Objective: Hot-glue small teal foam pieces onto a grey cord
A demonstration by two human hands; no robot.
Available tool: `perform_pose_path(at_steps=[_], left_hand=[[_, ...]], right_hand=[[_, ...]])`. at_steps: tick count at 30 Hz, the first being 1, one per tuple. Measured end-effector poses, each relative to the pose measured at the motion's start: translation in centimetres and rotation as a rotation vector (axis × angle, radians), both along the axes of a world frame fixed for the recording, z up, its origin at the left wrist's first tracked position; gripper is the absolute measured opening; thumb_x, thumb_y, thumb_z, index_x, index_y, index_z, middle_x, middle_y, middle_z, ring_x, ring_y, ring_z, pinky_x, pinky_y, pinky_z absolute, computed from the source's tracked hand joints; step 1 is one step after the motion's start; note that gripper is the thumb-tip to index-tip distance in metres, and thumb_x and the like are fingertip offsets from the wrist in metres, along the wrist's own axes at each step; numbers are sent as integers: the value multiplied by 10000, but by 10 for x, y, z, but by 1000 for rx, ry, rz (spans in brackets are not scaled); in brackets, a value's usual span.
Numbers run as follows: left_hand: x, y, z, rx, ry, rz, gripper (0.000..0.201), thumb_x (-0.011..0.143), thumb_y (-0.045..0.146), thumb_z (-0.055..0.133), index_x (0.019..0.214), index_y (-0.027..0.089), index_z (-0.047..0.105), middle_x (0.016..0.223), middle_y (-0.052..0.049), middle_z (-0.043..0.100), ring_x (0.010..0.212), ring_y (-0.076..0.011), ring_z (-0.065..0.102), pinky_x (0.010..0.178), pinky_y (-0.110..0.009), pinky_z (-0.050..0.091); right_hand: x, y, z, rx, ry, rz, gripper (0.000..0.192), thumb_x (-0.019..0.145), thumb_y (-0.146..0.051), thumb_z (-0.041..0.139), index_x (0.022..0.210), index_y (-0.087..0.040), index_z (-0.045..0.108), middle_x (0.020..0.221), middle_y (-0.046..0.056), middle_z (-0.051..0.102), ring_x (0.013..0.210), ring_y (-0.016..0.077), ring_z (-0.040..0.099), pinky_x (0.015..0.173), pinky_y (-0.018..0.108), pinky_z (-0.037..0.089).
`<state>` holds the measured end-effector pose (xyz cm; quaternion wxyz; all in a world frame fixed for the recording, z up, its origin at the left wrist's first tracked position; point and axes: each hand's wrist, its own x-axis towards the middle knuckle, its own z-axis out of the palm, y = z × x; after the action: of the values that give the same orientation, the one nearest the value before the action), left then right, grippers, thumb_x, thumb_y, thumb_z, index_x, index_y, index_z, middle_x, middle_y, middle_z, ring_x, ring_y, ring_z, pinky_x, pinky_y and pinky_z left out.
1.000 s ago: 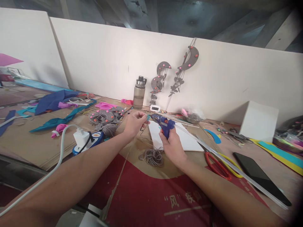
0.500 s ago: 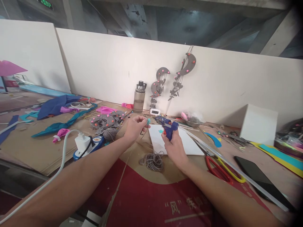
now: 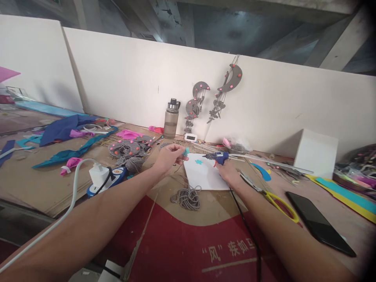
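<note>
Between the thumb and fingers of my left hand [image 3: 170,158] is a small teal cutout [image 3: 186,151], pinched near the left edge of a white sheet [image 3: 205,178]. My right hand [image 3: 229,173] is wrapped round a blue hot glue gun [image 3: 221,158]. The gun lies level over the sheet, its nozzle pointing left, apart from the cutout. A long clear glue stick [image 3: 273,162] runs out to the right from its back. On the sheet rests a teal flower shape [image 3: 199,161]. A bundle of grey cord [image 3: 187,199] sits just in front of the sheet.
Yellow-handled scissors [image 3: 282,205] and a black phone [image 3: 320,223] lie on the right. Left are a power strip [image 3: 119,172] with a white plug and grey pieces with pink dots [image 3: 131,148]. A water bottle [image 3: 171,119] stands at the back. A black cable [image 3: 249,231] crosses the front.
The glue gun has turned from tilted to level, and its long glue stick has swung up from across the scissors to point right. My left hand keeps hold of the teal cutout.
</note>
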<state>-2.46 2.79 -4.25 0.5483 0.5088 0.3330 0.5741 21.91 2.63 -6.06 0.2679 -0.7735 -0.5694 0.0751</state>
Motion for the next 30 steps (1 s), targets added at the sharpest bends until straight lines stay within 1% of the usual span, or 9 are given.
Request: perform_pose_path(at_steps=[3, 9, 12, 15, 19, 23, 26, 28, 30], left_hand=[[0, -1, 0, 0, 18, -1, 227, 693, 323, 690, 757, 146, 562, 658, -4, 600, 597, -120, 642, 446, -179, 390], [1, -3, 2, -15, 30, 10, 236, 675, 322, 699, 745, 145, 559, 645, -1, 600, 571, -114, 632, 438, -178, 370], [1, -4, 2, -3, 43, 10, 234, 682, 332, 694, 746, 148, 564, 648, -3, 596, 574, -116, 628, 432, -181, 355], [0, -6, 4, 59, 108, 44, 209, 711, 339, 670, 746, 155, 578, 634, -9, 598, 527, -102, 578, 421, -192, 318], [2, -12, 8, 236, 264, 188, 151, 724, 314, 657, 709, 167, 625, 610, -4, 597, 529, -98, 497, 491, -218, 349], [2, -18, 12, 408, 327, 374, 45, 694, 252, 682, 692, 207, 679, 700, -18, 637, 719, -163, 543, 680, -262, 421], [-1, -21, 17, 503, 353, 496, 35, 671, 203, 700, 677, 236, 691, 776, -34, 666, 902, -216, 541, 846, -318, 412], [-3, -21, 20, 529, 370, 533, 45, 675, 191, 696, 678, 236, 693, 816, -40, 672, 961, -224, 529, 891, -330, 396], [-5, -19, 22, 509, 357, 528, 28, 697, 203, 675, 705, 224, 693, 825, -37, 671, 938, -208, 542, 862, -312, 408]], right_hand=[[-1, -3, 4, -149, -111, -91, 482, 863, -442, 411, 1111, -72, 592, 1174, 278, 606, 1151, 398, 545, 949, 563, 354], [3, -2, 2, -182, -211, -82, 514, 893, -443, 387, 1152, -35, 562, 1183, 295, 592, 1159, 408, 543, 951, 547, 359], [6, -5, 1, -59, -275, -86, 542, 869, -487, 436, 1106, -16, 558, 1124, 317, 589, 1101, 438, 552, 911, 586, 364], [1, -12, 7, 214, -306, -29, 399, 842, -437, 496, 1003, -78, 562, 1085, 269, 573, 1088, 396, 528, 907, 568, 370], [-33, -30, 21, 554, 68, 366, 161, 836, -341, 479, 891, -190, 492, 953, 93, 569, 919, 229, 546, 844, 420, 448], [-86, -45, 27, 432, 639, 588, 282, 809, -370, 557, 1011, -223, 427, 1047, 68, 599, 967, 176, 586, 893, 378, 456], [-117, -44, 30, 330, 975, 642, 371, 787, -388, 589, 1062, -245, 385, 1037, 49, 630, 981, 165, 607, 895, 373, 466], [-129, -39, 32, 280, 1098, 636, 331, 792, -392, 569, 1026, -240, 390, 921, 23, 636, 883, 156, 627, 822, 348, 494], [-135, -32, 34, 276, 1077, 625, 264, 815, -401, 524, 976, -234, 398, 763, -13, 589, 706, 143, 606, 683, 312, 504]])
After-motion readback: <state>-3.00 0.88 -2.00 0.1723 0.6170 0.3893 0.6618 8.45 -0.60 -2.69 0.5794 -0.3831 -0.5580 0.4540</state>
